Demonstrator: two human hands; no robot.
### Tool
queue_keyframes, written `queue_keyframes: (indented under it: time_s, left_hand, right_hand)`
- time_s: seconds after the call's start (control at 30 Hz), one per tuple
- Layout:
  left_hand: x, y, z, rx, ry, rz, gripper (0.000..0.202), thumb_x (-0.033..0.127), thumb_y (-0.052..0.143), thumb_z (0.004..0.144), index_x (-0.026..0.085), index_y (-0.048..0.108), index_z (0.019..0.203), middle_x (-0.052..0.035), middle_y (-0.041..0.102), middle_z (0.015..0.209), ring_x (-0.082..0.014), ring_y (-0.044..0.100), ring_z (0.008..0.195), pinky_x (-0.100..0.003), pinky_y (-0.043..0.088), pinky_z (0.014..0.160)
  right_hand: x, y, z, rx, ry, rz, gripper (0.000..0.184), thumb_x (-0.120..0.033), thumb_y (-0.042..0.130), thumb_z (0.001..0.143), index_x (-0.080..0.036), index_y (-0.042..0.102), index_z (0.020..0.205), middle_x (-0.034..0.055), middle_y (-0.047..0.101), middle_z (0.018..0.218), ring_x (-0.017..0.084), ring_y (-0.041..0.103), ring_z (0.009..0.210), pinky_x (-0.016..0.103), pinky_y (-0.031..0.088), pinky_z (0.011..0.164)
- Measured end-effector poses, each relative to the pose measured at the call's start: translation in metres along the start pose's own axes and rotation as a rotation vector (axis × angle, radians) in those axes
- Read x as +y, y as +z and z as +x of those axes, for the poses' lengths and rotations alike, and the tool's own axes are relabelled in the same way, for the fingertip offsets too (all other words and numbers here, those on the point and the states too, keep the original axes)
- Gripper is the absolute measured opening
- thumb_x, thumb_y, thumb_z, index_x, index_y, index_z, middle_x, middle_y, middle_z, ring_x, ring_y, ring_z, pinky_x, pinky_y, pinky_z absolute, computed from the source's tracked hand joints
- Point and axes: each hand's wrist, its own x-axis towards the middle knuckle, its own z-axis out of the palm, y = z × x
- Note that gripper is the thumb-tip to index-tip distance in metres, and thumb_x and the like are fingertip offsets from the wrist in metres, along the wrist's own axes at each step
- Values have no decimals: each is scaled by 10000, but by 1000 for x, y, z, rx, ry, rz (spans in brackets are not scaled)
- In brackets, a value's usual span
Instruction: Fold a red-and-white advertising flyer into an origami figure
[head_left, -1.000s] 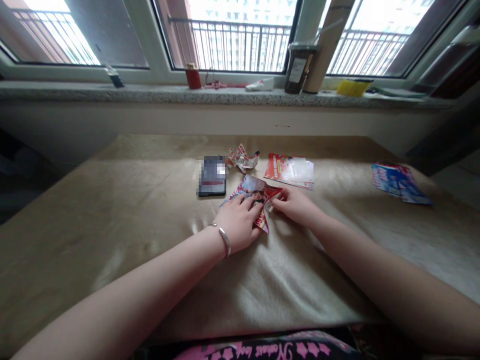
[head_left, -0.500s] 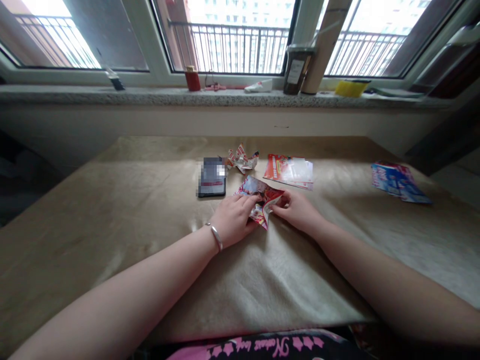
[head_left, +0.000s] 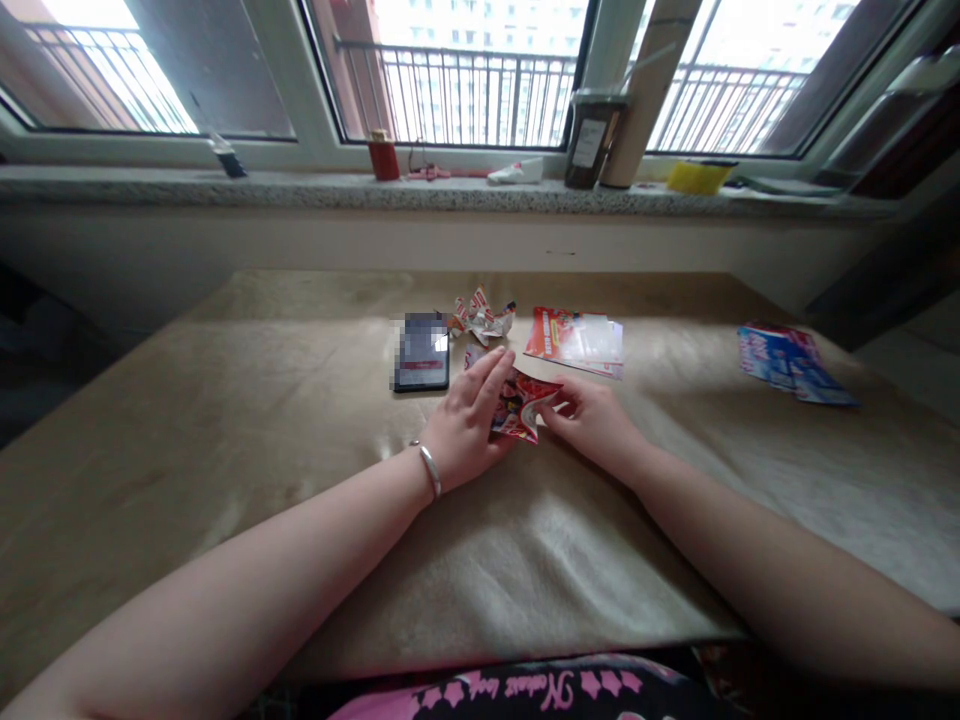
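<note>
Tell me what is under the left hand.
A colourful printed sheet lies under the left hand: its red part shows toward the right hand. The left hand covers the rest; anything beneath the sheet is hidden.

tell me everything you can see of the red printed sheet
The red printed sheet looks thin and papery, with multicoloured print and a paler side showing where its right edge curls up. It lies creased on the tan table. The left grip covers much of it; the right grip seems to pinch that edge.

The printed paper is mostly red — the tablecloth, beige-gold.
</note>
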Motion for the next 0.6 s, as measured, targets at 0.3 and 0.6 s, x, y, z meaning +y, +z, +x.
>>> queue_keyframes:
  time_s: [0.3,0.6]
  left_hand:
    - [1,0,3,57,-24,76,915,485,645,738,158,163,1444,-139,462,1217,-315,371,1251,-517,229,1110]
    - [4,-5,3,74,-56,92,773,461,679,726,161,340,1353,-116,505,1160,-263,486,1106,-472,269,1083]
  right_hand:
    - [-5,-5,-2,-28,-159,-82,122,-239,557,827,-205,666,786,5,688,750,113,598,622,231,492,598]
    - [-5,-7,-4,5,-273,72,171,-275,527,858,-208,684,870,31,677,841,121,609,710,219,498,585]
